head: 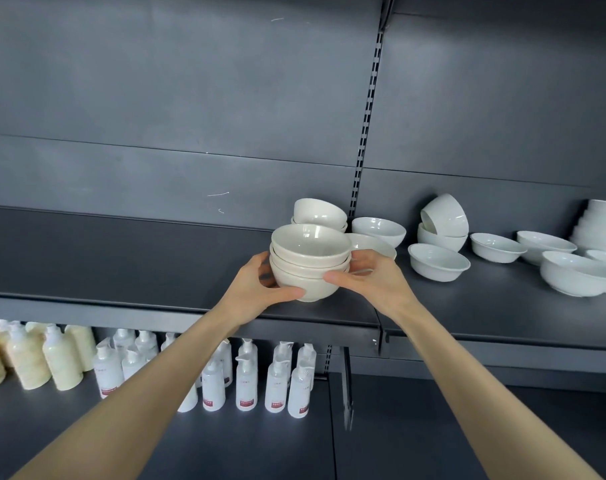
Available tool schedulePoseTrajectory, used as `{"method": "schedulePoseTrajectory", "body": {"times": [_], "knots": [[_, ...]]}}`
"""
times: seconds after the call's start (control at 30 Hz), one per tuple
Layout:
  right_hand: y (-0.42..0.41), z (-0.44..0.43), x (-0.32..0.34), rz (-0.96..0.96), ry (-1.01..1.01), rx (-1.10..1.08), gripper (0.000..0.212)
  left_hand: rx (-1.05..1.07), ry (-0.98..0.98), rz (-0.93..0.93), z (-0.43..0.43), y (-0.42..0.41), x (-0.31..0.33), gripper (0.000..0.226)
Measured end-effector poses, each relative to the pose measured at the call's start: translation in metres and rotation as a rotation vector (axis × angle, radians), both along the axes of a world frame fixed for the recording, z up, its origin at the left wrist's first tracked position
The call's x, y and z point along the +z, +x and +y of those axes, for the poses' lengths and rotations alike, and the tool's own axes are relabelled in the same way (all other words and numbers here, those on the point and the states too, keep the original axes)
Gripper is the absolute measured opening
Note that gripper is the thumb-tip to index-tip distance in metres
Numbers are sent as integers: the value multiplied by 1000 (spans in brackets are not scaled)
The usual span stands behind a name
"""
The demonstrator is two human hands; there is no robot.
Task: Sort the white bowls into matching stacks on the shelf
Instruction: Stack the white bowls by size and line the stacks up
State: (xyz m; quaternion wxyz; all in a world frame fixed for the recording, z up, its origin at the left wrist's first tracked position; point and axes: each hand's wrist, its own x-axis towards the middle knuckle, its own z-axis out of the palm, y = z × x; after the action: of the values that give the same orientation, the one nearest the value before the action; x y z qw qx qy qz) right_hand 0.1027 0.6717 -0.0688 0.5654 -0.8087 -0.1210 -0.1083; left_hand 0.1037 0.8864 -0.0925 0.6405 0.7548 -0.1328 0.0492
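Observation:
A stack of three cream-white bowls [310,261] stands near the front edge of the dark shelf [121,258]. My left hand [260,287] grips the stack's left side, thumb under its lower wall. My right hand [370,280] grips its right side, thumb across the front. Right behind sits a tilted cream bowl [320,211] on another. A wide white bowl [379,230] is next to it, and a further bowl [367,242] is partly hidden by the stack.
Further right on the shelf lie several loose white bowls, among them a rimmed bowl [438,262], a tipped pair [443,223] and a large bowl [578,273]. A tall white stack [603,223] stands far right. Pump bottles [246,379] fill the lower shelf.

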Motion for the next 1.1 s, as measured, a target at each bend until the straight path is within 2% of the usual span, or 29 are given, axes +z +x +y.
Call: {"method": "schedulePoseTrajectory", "body": {"times": [0.1, 0.3, 0.57, 0.73, 0.87, 1.0, 1.1], "knots": [[-1, 0, -2, 12, 24, 42, 23, 18, 22, -4, 0, 2, -1, 67], [-3, 5, -4, 7, 96, 59, 21, 53, -7, -24, -1, -2, -1, 60], [-8, 2, 6, 2, 107, 56, 24, 77, -9, -86, -1, -9, 8, 59], [-12, -9, 27, -23, 114, 42, 18, 93, -29, -141, -10, -6, 24, 61], [-8, -24, 43, -35, 113, 14, 29, 77, -43, -163, -25, 2, 37, 62], [-4, -41, 57, -72, 112, 10, 17, 61, -57, -165, -44, 13, 48, 61], [5, -56, 63, -89, 114, -5, 16, 45, -77, -164, -60, 24, 51, 58]]}}
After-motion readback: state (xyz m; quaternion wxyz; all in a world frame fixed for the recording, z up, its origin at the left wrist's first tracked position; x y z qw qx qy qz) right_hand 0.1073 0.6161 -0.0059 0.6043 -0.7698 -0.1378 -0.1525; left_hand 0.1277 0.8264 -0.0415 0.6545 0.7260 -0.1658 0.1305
